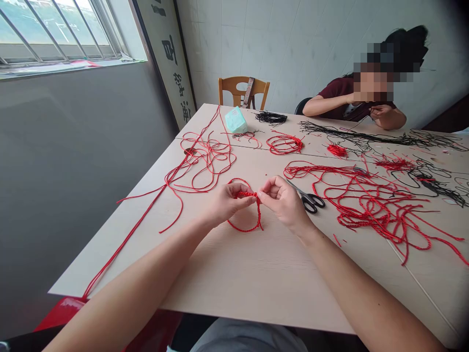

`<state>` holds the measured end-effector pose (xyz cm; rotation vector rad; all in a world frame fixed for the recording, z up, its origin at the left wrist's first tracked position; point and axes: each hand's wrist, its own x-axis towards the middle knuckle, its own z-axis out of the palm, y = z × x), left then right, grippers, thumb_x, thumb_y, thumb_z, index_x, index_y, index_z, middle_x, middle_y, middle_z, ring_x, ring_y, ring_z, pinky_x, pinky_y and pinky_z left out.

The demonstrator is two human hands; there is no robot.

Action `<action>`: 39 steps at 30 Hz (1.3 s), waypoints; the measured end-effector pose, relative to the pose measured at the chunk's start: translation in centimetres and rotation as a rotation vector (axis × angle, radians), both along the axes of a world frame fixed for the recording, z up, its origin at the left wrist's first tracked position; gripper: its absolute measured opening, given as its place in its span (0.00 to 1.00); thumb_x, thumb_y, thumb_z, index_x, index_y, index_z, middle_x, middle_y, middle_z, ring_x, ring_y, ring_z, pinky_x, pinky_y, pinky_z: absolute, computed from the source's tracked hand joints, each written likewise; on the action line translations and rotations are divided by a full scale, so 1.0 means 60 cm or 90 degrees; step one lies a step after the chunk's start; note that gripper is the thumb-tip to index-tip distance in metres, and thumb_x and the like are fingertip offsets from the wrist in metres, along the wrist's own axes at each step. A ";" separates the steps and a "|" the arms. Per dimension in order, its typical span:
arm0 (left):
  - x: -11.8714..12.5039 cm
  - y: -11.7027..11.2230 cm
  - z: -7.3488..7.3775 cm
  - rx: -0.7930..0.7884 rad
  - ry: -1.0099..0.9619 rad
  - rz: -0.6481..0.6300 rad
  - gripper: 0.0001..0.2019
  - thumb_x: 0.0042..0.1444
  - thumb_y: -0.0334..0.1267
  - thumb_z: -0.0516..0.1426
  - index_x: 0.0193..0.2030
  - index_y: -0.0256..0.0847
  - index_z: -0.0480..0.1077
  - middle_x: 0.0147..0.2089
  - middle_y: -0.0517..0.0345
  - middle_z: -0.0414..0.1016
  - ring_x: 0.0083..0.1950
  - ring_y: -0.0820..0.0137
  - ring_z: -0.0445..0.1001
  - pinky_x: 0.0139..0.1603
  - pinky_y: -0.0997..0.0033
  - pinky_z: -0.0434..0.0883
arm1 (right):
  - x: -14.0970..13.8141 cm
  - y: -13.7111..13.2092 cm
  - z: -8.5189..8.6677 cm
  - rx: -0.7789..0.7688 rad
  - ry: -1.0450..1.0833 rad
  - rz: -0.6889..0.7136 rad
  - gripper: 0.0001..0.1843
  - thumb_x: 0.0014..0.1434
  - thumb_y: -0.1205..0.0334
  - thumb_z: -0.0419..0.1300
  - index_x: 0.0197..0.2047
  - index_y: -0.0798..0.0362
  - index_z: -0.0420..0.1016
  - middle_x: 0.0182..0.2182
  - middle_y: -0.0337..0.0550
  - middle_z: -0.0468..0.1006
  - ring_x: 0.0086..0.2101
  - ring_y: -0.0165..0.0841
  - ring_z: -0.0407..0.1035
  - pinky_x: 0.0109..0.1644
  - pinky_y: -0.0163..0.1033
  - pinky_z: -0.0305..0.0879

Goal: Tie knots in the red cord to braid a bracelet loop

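My left hand [229,203] and my right hand [280,203] meet above the pale wood table [256,274], pinching a small loop of twisted red cord [245,230] between them. The loop hangs below my fingers and rests near the tabletop. Just right of my right hand lie black-handled scissors [309,200], their blades pointing left toward my fingers. Long loose red cords [205,164] sprawl beyond my left hand, and a large red tangle [370,208] spreads to the right.
Black cords [366,137] and small red bundles [285,144] cover the far side of the table. A pale teal package [236,120] stands at the far edge. Across the table, a seated person [348,100] leans on their arms, beside a wooden chair [244,93].
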<state>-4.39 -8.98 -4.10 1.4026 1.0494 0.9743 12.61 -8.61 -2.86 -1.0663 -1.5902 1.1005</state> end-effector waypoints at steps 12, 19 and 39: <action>0.005 -0.003 0.005 0.110 0.048 0.031 0.10 0.49 0.42 0.59 0.34 0.37 0.71 0.36 0.55 0.73 0.34 0.73 0.66 0.36 0.72 0.62 | 0.001 0.002 -0.002 -0.047 0.037 0.021 0.10 0.49 0.61 0.61 0.32 0.52 0.64 0.25 0.35 0.68 0.28 0.28 0.66 0.37 0.37 0.66; 0.006 -0.009 0.006 0.131 0.105 0.046 0.10 0.50 0.43 0.57 0.35 0.38 0.72 0.34 0.57 0.73 0.34 0.72 0.66 0.37 0.72 0.62 | 0.001 0.002 -0.003 -0.031 0.019 0.015 0.08 0.49 0.63 0.60 0.32 0.52 0.63 0.26 0.36 0.69 0.28 0.28 0.65 0.35 0.36 0.64; 0.004 -0.003 -0.003 0.101 0.042 0.020 0.12 0.50 0.43 0.59 0.37 0.38 0.73 0.35 0.55 0.73 0.36 0.71 0.68 0.38 0.72 0.63 | 0.004 0.005 -0.004 -0.222 0.201 0.079 0.12 0.45 0.64 0.63 0.31 0.52 0.62 0.25 0.33 0.70 0.28 0.28 0.68 0.38 0.39 0.66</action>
